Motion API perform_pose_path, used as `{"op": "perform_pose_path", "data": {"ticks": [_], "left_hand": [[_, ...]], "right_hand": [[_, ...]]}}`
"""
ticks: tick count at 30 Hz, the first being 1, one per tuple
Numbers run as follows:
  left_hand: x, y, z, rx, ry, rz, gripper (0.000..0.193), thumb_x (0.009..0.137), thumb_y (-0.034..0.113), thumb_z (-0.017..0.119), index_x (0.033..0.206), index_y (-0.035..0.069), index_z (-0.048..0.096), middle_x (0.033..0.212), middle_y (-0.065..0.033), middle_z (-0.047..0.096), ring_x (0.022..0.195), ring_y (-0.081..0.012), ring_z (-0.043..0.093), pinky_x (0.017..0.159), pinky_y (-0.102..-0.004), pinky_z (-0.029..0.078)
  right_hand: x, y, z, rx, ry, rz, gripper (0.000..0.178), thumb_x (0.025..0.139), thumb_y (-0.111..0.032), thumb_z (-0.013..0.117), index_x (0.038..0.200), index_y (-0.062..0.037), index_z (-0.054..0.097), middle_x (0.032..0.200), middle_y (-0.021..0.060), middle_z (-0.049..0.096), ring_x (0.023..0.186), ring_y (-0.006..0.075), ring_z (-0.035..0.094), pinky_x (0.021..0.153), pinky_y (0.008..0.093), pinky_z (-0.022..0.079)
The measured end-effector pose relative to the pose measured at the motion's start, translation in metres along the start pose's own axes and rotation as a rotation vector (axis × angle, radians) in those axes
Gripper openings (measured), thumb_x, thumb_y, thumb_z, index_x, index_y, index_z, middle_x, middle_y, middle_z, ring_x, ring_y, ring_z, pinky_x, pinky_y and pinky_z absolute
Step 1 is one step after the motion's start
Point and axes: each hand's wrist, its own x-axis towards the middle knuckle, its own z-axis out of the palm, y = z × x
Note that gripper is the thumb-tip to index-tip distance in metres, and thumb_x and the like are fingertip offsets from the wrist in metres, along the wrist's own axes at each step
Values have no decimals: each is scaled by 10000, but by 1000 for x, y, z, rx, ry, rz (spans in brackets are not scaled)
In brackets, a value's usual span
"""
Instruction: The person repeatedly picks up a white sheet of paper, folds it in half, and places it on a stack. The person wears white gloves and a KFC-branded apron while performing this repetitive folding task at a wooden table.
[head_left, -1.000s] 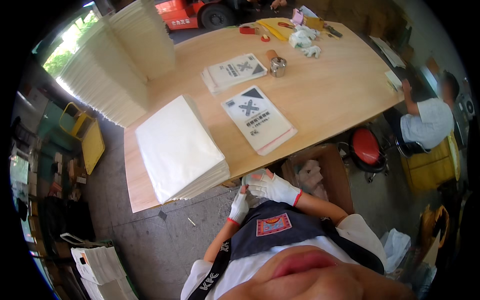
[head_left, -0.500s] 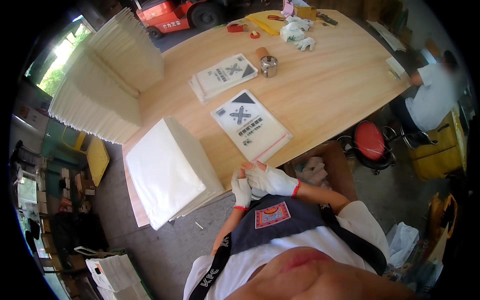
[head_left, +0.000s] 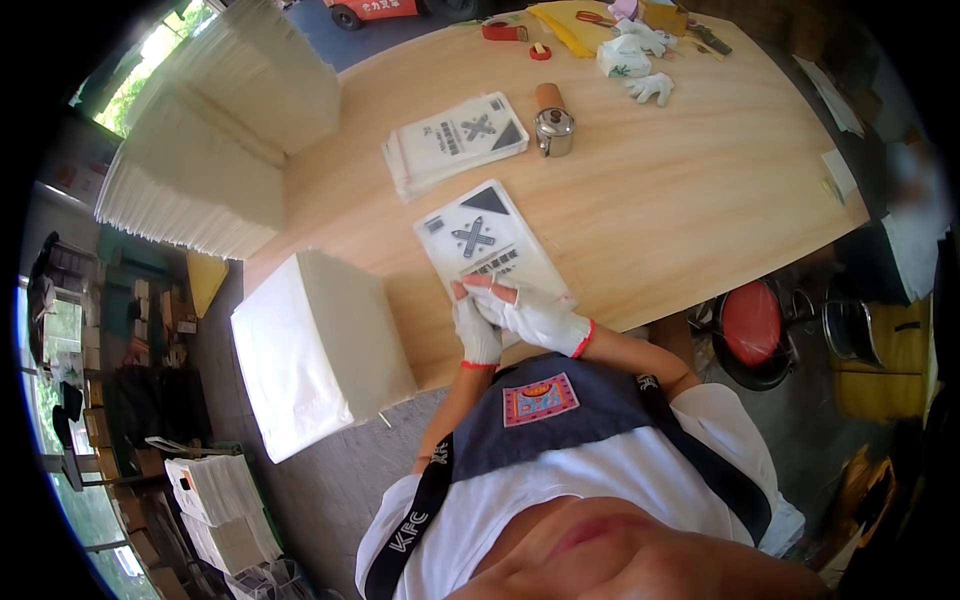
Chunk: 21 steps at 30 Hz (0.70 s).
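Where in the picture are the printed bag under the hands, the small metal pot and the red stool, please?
printed bag (head_left: 480, 235), head view, on its printed upper face.
small metal pot (head_left: 554, 131), head view, on its lid and body.
red stool (head_left: 750, 322), head view, on the seat.

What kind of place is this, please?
Probably a packing workshop or warehouse: tall stacks of white paper bags beside a big wooden table, a red forklift behind, and gloved hands, left hand and right hand, on a printed bag.
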Motion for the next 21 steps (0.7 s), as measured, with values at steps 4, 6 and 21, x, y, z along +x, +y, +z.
{"op": "perform_pose_path", "data": {"ticks": [4,6,21], "left_hand": [[50,-25,8,105,-60,55,425,918,433,414,1040,44,533,954,-44,571,876,-131,545,735,-271,459],[64,-36,19,157,-43,129,377,915,421,435,987,66,543,894,-22,565,830,-105,534,697,-259,452],[76,1,74,48,7,114,392,919,410,421,1076,66,525,985,-32,575,892,-144,555,769,-283,456]], "right_hand": [[10,-41,-12,-52,142,-13,412,927,-131,392,1290,51,327,1272,131,417,1179,214,412,1014,306,311],[3,-56,-13,-192,128,-47,496,918,-186,428,1313,70,271,1364,133,326,1262,219,328,1065,320,237],[30,-101,-27,-171,-154,-33,535,922,-215,429,1365,14,234,1438,110,197,1321,209,203,1085,329,150]]}}
